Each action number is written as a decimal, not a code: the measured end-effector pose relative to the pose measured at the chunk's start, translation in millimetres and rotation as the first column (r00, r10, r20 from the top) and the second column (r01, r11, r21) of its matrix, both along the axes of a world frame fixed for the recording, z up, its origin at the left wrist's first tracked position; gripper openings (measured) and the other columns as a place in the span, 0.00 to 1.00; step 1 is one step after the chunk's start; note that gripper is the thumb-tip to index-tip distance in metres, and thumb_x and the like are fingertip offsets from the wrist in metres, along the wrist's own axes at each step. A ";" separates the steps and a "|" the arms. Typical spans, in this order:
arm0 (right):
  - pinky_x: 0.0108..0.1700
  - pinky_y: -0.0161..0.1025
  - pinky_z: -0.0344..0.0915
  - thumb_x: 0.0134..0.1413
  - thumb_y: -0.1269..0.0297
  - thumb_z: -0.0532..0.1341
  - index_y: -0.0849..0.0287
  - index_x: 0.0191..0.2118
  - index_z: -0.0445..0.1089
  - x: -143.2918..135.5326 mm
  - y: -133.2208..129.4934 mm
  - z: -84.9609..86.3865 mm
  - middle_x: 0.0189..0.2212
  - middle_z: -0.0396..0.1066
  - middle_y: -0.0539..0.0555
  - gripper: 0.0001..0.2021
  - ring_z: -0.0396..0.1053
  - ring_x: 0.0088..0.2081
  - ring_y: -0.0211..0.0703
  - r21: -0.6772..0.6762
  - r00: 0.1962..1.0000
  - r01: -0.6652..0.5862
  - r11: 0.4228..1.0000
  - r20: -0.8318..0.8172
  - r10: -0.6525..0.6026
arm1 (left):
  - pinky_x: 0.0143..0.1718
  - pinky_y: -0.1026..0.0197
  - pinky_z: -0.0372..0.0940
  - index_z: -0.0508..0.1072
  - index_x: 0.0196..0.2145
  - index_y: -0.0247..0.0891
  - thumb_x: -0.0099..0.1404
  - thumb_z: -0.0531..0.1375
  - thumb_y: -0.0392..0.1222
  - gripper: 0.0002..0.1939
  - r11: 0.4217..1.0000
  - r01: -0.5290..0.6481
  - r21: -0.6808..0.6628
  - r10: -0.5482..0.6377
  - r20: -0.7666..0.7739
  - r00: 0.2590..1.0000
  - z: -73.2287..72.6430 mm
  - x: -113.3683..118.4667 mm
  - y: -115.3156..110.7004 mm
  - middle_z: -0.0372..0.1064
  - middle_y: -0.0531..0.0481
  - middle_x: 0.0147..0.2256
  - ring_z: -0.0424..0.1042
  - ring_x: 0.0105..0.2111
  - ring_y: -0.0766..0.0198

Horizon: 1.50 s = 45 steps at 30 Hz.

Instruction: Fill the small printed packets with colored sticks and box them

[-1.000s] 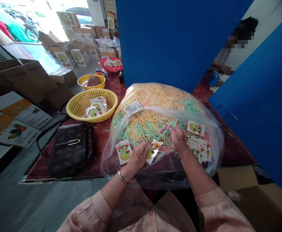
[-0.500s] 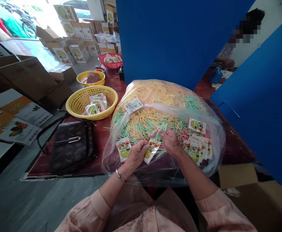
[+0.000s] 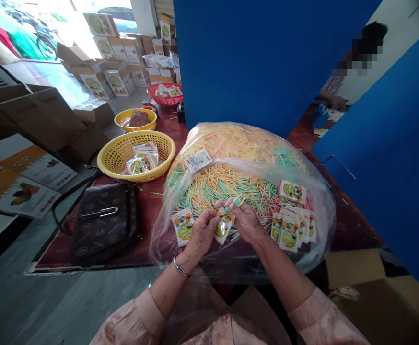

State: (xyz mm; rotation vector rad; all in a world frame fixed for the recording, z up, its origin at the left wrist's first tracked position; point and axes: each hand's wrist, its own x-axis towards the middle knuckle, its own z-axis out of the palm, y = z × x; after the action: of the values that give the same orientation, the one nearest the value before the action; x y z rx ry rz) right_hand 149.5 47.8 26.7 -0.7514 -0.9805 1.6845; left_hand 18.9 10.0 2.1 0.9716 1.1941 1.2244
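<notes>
My left hand [image 3: 203, 227] pinches the edge of a small printed packet [image 3: 225, 228] with a fruit picture. In my right hand [image 3: 247, 220] are several thin green and pale sticks [image 3: 235, 203], held at the packet's upper edge. Both hands are over a big clear plastic bag [image 3: 256, 165] lying open, full of loose orange, green and red sticks [image 3: 216, 184]. Another packet [image 3: 182, 227] lies left of my left hand. Beyond my right hand, several packets [image 3: 289, 231] are fanned out, with a single one [image 3: 293, 191] above them. One more packet [image 3: 199, 160] rests on the bag's fold.
A yellow basket [image 3: 103, 160] with packets stands left of the bag, behind a dark handbag [image 3: 101, 225]. Farther back are a smaller yellow basket [image 3: 123, 117] and a red one [image 3: 164, 100]. Blue partitions [image 3: 245, 62] rise behind the table; a person's arm [image 3: 333, 99] shows at right.
My right hand has moved slightly left and down, bringing the sticks against the packet's upper edge. The packet is still in my left hand. The camera view has shifted slightly.
</notes>
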 end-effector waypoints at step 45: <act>0.43 0.43 0.64 0.52 0.56 0.57 0.57 0.39 0.70 151.0 -57.9 -7.0 0.35 0.71 0.53 0.13 0.67 0.38 0.45 0.269 0.458 0.390 0.881 0.773 -0.439 | 0.29 0.66 0.57 0.64 0.33 0.39 0.57 0.55 0.36 0.04 0.917 0.398 0.009 -0.382 -0.261 0.887 6.1 66.9 -19.9 0.63 0.55 0.26 0.61 0.25 0.69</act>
State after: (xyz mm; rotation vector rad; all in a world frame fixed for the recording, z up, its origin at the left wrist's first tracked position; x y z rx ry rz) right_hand 300.5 -10.2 19.7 -1.6846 -1.3058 0.7998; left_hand 85.7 -9.9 8.2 1.3740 1.0884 0.8345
